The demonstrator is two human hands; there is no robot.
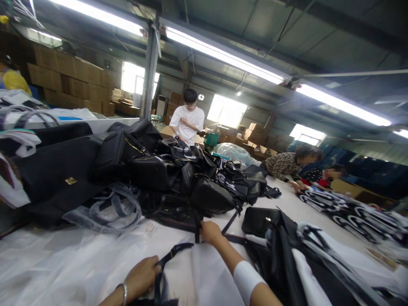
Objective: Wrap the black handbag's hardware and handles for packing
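Observation:
In the lower middle, my left hand [142,274], with a bracelet at the wrist, is closed round a black strap [174,251]. The strap runs up to the right and also hangs below the hand. Farther forward, my right hand [210,233] reaches to the front edge of a heap of black bags [165,176]. Its fingers are bent against a dark strap [197,227] there; the fingertips are partly hidden. White sheeting [212,272] lies on the table beneath both arms. A white band [247,278] covers part of my right forearm.
Black bags [270,225] lean at the right. Clear-wrapped handles [117,210] lie at left, near thin white wrapping [63,259]. A person in a white shirt [191,121] stands behind the heap. Two people work at right beside stacked black-and-white pieces [347,208]. Cartons [73,78] stand behind.

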